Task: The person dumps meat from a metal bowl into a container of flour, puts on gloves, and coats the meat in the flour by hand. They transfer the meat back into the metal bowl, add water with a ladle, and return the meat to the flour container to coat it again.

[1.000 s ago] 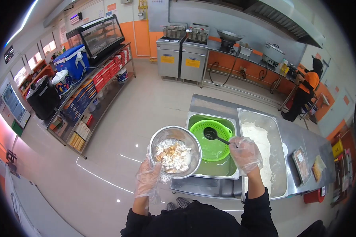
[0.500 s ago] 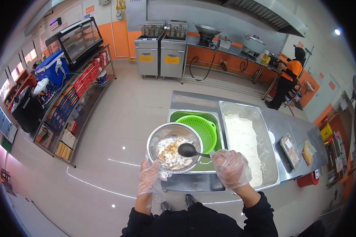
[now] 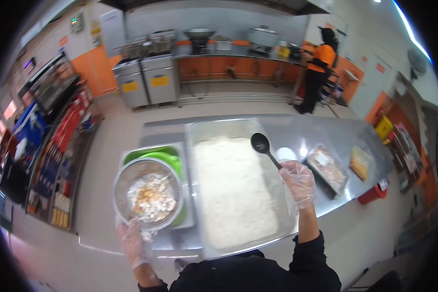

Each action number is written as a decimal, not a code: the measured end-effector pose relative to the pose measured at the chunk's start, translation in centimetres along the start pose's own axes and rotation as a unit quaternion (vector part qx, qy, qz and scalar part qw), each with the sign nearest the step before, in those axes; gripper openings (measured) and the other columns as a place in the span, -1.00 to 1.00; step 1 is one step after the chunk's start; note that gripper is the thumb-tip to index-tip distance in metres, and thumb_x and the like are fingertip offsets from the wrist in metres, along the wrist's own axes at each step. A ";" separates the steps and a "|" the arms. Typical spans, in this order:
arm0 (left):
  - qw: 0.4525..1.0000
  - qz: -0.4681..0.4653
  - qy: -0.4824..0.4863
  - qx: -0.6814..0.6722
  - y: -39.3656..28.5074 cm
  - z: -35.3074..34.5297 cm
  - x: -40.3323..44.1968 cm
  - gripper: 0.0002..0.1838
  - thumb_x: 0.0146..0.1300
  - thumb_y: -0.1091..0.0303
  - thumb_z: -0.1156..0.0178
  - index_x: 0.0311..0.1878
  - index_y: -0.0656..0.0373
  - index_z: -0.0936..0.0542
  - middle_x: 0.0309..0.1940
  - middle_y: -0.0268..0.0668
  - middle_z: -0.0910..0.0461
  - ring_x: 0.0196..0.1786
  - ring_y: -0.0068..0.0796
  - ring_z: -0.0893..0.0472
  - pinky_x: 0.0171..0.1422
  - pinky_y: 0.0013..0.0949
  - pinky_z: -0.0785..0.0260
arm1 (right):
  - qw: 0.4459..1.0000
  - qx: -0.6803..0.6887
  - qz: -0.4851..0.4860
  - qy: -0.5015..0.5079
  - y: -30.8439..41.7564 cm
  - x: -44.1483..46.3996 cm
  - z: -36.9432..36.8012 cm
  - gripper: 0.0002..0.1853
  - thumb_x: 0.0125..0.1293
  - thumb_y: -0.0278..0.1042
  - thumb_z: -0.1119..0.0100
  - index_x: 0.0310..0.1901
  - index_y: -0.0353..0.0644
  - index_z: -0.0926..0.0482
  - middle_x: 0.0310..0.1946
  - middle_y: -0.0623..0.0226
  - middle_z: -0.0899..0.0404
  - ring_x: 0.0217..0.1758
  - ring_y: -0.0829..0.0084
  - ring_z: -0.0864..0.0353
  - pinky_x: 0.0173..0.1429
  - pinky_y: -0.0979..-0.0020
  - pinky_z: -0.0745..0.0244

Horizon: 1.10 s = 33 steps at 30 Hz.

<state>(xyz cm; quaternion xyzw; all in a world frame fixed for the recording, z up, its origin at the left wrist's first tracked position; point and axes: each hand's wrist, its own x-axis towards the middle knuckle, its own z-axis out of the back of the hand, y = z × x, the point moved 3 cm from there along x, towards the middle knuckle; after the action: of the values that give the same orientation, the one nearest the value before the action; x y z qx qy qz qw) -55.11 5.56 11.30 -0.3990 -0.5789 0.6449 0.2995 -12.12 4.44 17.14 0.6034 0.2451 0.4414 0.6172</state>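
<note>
My left hand (image 3: 134,242), in a clear plastic glove, grips the near rim of a metal bowl (image 3: 123,190). Inside the bowl lies a white powdery mix (image 3: 153,197) with brownish-yellow patches. The bowl is over a green colander (image 3: 168,158) in a metal pan (image 3: 187,214), covering much of both. My right hand (image 3: 298,185), also gloved, is closed round the handle of a black ladle (image 3: 260,143). The ladle's head is raised over the right part of a large metal tray (image 3: 194,146) of white powder (image 3: 236,194).
Right of the tray, a small white round item (image 3: 286,154), a wrapped pack (image 3: 327,168) and a bag of yellowish food (image 3: 360,164) rest on the steel table (image 3: 316,131). A person in orange and black (image 3: 321,63) stands at the back counter. Shelving (image 3: 58,160) is at left.
The view has swung right. The ladle has gone from above the colander, to over the bowl, and now to above the powder tray. My left hand has kept hold of the bowl.
</note>
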 end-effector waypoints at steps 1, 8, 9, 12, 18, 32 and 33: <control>0.999 0.015 0.012 -0.026 0.0 -3.2 -1.7 -0.43 0.14 0.39 -0.12 0.23 0.24 -0.25 -0.05 -0.17 -0.47 -0.03 -0.38 -0.48 0.00 -0.37 -0.36 | 0.999 0.028 -0.009 -0.027 -2.0 1.4 4.0 -0.79 0.07 -0.49 -0.25 -0.21 -0.26 -0.57 -0.49 0.48 -0.52 -0.53 0.74 -0.38 -0.43 0.68 -0.29; 0.983 0.116 0.121 -0.080 2.3 -20.4 -12.7 -0.44 0.11 0.49 -0.04 0.24 0.26 -0.27 -0.04 -0.19 -0.47 -0.09 -0.39 -0.52 -0.05 -0.42 -0.40 | 0.956 -0.200 -0.029 -0.212 -17.9 2.3 27.1 -0.71 0.06 -0.31 -0.20 -0.22 -0.34 -0.58 -0.35 0.24 -0.61 -0.41 0.46 -0.53 -0.25 0.46 -0.43; 0.981 0.112 0.134 -0.081 2.6 -22.0 -14.2 -0.45 0.11 0.48 -0.04 0.24 0.27 -0.27 -0.03 -0.19 -0.47 -0.08 -0.39 -0.51 -0.04 -0.42 -0.39 | 0.940 -0.247 0.009 -0.235 -19.9 1.7 28.9 -0.71 0.05 -0.32 -0.19 -0.22 -0.34 -0.58 -0.34 0.21 -0.61 -0.37 0.40 -0.55 -0.21 0.43 -0.45; 0.981 0.095 0.153 -0.072 3.8 -23.3 -15.4 -0.48 0.12 0.45 -0.08 0.20 0.29 -0.31 -0.03 -0.19 -0.47 -0.05 -0.39 -0.50 0.01 -0.43 -0.35 | 0.914 -0.275 -0.087 -0.286 -22.6 1.1 28.8 -0.72 0.02 -0.44 -0.11 -0.18 -0.31 -0.57 -0.28 0.17 -0.60 -0.22 0.29 -0.57 -0.06 0.33 -0.43; 0.991 0.103 0.076 -0.028 3.6 -24.4 -17.6 -0.48 0.11 0.45 -0.12 0.19 0.30 -0.32 -0.02 -0.19 -0.46 -0.04 -0.40 -0.48 0.05 -0.43 -0.32 | 0.942 -0.233 0.067 -0.230 -27.1 3.8 24.3 -0.66 -0.01 -0.55 -0.03 -0.12 -0.30 -0.53 -0.23 0.14 -0.58 -0.13 0.35 -0.58 -0.04 0.40 -0.44; 0.992 0.103 0.067 -0.031 4.0 -23.4 -18.3 -0.43 0.12 0.38 -0.13 0.22 0.30 -0.28 0.04 -0.19 -0.44 0.02 -0.36 -0.46 0.08 -0.42 -0.30 | 0.791 -0.343 -0.063 -0.502 -28.4 2.8 29.1 -0.66 0.00 -0.45 0.00 -0.15 -0.39 -0.52 -0.25 -0.12 -0.53 -0.16 0.01 -0.53 0.00 0.23 -0.39; 0.991 0.104 0.071 -0.045 3.8 -23.6 -18.3 -0.44 0.13 0.36 -0.13 0.22 0.31 -0.28 0.03 -0.18 -0.45 0.01 -0.36 -0.46 0.07 -0.42 -0.30 | 0.795 -0.339 -0.079 -0.498 -27.7 2.3 29.5 -0.66 0.01 -0.44 0.03 -0.14 -0.36 -0.52 -0.27 -0.11 -0.53 -0.18 0.02 -0.52 -0.03 0.21 -0.39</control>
<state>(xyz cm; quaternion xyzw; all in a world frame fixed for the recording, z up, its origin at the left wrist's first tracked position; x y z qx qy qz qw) -25.30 1.43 10.31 -0.5154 -0.5397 0.6158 0.2530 20.53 -5.98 -4.55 0.4706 -0.2139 0.0845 0.8518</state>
